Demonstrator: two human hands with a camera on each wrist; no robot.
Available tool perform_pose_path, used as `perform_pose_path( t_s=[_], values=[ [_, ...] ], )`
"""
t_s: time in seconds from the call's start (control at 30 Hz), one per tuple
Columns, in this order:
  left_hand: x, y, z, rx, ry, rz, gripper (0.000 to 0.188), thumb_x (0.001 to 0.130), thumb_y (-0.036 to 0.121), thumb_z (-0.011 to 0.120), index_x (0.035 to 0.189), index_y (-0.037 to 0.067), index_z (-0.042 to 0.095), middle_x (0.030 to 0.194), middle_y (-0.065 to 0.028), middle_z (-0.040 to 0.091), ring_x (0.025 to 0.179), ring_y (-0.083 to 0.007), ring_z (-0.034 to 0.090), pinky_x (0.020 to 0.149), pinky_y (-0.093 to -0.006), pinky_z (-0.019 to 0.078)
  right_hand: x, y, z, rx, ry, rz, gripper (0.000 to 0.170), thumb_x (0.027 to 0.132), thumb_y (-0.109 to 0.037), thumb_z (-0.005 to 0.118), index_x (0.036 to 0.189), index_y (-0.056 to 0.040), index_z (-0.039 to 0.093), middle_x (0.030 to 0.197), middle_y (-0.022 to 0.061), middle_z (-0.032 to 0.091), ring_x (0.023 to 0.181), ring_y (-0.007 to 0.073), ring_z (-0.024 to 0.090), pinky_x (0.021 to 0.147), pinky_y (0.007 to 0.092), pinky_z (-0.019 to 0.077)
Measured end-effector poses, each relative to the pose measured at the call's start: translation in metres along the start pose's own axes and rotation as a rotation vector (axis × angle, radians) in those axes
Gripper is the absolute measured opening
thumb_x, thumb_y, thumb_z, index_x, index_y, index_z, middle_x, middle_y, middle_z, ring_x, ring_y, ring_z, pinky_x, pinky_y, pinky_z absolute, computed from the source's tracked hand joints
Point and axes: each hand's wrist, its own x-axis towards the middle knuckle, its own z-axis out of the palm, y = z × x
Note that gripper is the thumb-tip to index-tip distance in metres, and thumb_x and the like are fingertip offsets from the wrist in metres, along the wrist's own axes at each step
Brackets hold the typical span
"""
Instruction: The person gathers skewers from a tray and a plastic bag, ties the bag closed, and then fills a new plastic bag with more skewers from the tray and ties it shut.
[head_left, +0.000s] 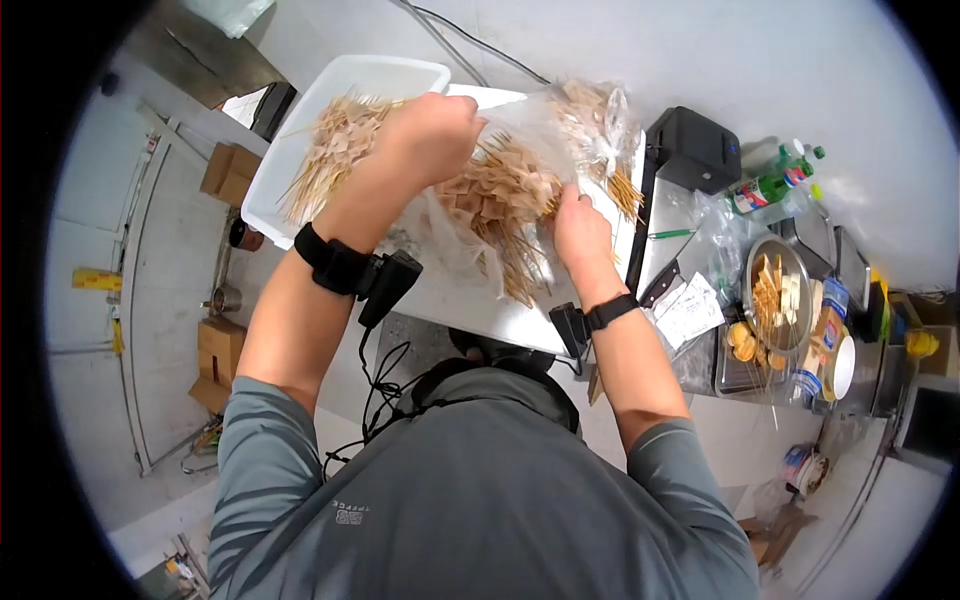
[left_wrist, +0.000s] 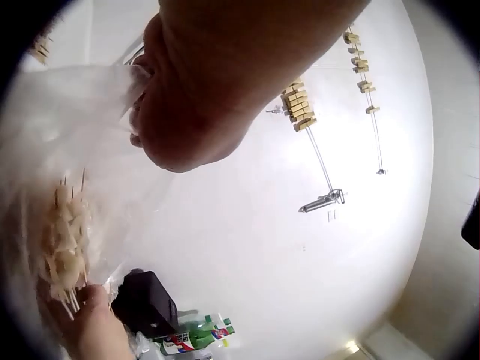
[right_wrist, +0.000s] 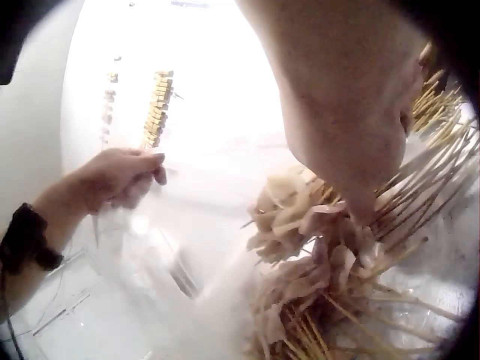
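My left hand [head_left: 428, 135] pinches the edge of a clear plastic bag [left_wrist: 90, 97] and holds it raised over the white work surface. With curled fingers my right hand [head_left: 582, 232] grips the sticks of a bundle of skewers [right_wrist: 300, 210] threaded with pale, folded slices, partly inside the bag. Beneath and beside it lies a pile of similar skewers [head_left: 490, 195]. In the left wrist view the right hand [left_wrist: 97, 330] shows below the bundle; in the right wrist view the left hand [right_wrist: 124, 176] shows at the bag's edge.
A white tub [head_left: 262, 190] of skewers stands at the left. A tied bag of skewers [head_left: 600, 130] lies at the back right. Further right are a black box [head_left: 695, 150], green bottles [head_left: 770, 190], a knife [head_left: 660, 284] and a metal bowl [head_left: 752, 300] of food.
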Motion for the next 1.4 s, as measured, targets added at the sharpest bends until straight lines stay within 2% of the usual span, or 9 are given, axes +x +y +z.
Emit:
perform_pose_path(
  t_s=[0.1, 0.67, 0.73, 0.83, 0.93, 1.0, 1.13, 1.2, 1.4],
  values=[
    [-0.003, -0.001, -0.001, 0.012, 0.007, 0.030, 0.035, 0.096, 0.029, 0.051, 0.085, -0.001, 0.065, 0.079, -0.0244, 0.065, 0.078, -0.0437, 0.062, 0.072, -0.0500, 0.0495, -0.004, -0.002, 0.003, 0.083, -0.038, 0.065, 0.046, 0.080, -0.023, 0.073, 0.111, -0.0013, 0.048, 0.096, 0.0240, 0.064, 0.086, 0.0413, 0.065, 0.073, 0.0485, 0.0526],
    [0.006, 0.003, 0.008, -0.153, 0.118, -0.040, 0.032, 0.095, 0.028, 0.051, 0.090, -0.001, 0.063, 0.081, -0.0260, 0.063, 0.080, -0.0462, 0.059, 0.073, -0.0505, 0.0478, 0.006, -0.029, 0.033, 0.150, -0.050, 0.033, 0.043, 0.086, -0.022, 0.063, 0.117, 0.0022, 0.044, 0.105, 0.0278, 0.061, 0.088, 0.0443, 0.065, 0.075, 0.0491, 0.0534],
    [0.007, 0.003, 0.009, -0.158, 0.150, -0.029, 0.031, 0.094, 0.028, 0.052, 0.089, -0.001, 0.063, 0.078, -0.0258, 0.062, 0.077, -0.0463, 0.059, 0.072, -0.0495, 0.0482, 0.007, -0.020, 0.060, -0.010, -0.140, 0.049, 0.049, 0.087, -0.022, 0.061, 0.124, 0.0029, 0.041, 0.107, 0.0275, 0.060, 0.089, 0.0438, 0.065, 0.075, 0.0487, 0.0535],
    [-0.018, 0.009, 0.005, -0.263, 0.009, -0.027, 0.030, 0.089, 0.028, 0.060, 0.095, -0.001, 0.063, 0.077, -0.0233, 0.062, 0.076, -0.0430, 0.059, 0.072, -0.0459, 0.0486, 0.007, -0.019, 0.065, 0.059, -0.079, 0.077, 0.061, 0.085, -0.021, 0.064, 0.132, 0.0038, 0.035, 0.113, 0.0288, 0.057, 0.089, 0.0435, 0.065, 0.075, 0.0482, 0.0538],
    [-0.065, 0.019, 0.008, -0.304, 0.092, -0.083, 0.039, 0.083, 0.032, 0.067, 0.102, -0.002, 0.062, 0.081, -0.0201, 0.061, 0.078, -0.0368, 0.060, 0.074, -0.0419, 0.0484, -0.001, -0.024, 0.040, 0.202, -0.079, 0.045, 0.069, 0.082, -0.020, 0.068, 0.136, 0.0032, 0.033, 0.119, 0.0289, 0.053, 0.093, 0.0431, 0.064, 0.077, 0.0476, 0.0536],
    [-0.103, 0.013, 0.024, -0.225, 0.325, -0.078, 0.046, 0.081, 0.031, 0.070, 0.110, -0.003, 0.061, 0.085, -0.0179, 0.061, 0.084, -0.0316, 0.061, 0.078, -0.0397, 0.0475, -0.006, -0.016, 0.037, 0.203, -0.045, 0.015, 0.070, 0.080, -0.021, 0.070, 0.137, 0.0021, 0.034, 0.121, 0.0273, 0.052, 0.097, 0.0426, 0.062, 0.080, 0.0472, 0.0529],
    [-0.161, 0.010, 0.054, -0.275, 0.190, -0.298, 0.044, 0.082, 0.030, 0.071, 0.108, -0.005, 0.061, 0.085, -0.0176, 0.062, 0.082, -0.0310, 0.061, 0.080, -0.0374, 0.0470, -0.024, 0.004, 0.013, 0.263, 0.024, -0.056, 0.068, 0.081, -0.020, 0.070, 0.137, 0.0017, 0.038, 0.118, 0.0222, 0.056, 0.102, 0.0391, 0.061, 0.085, 0.0455, 0.0518],
    [-0.163, 0.019, 0.056, -0.522, -0.511, -0.637, 0.035, 0.086, 0.024, 0.067, 0.107, -0.004, 0.062, 0.092, -0.0135, 0.065, 0.085, -0.0246, 0.062, 0.083, -0.0344, 0.0469, -0.025, 0.016, 0.009, 0.250, -0.058, -0.015, 0.065, 0.079, -0.022, 0.073, 0.133, -0.0006, 0.044, 0.118, 0.0209, 0.057, 0.107, 0.0379, 0.059, 0.088, 0.0435, 0.0509],
    [-0.146, 0.035, 0.070, -1.232, -0.211, -0.261, 0.021, 0.096, 0.006, 0.048, 0.111, 0.000, 0.062, 0.096, -0.0041, 0.065, 0.089, -0.0114, 0.060, 0.086, -0.0274, 0.0478, -0.025, 0.037, 0.016, 0.172, -0.055, -0.144, 0.049, 0.081, -0.025, 0.070, 0.119, 0.0012, 0.053, 0.110, 0.0225, 0.059, 0.100, 0.0393, 0.059, 0.086, 0.0442, 0.0492]
  ],
)
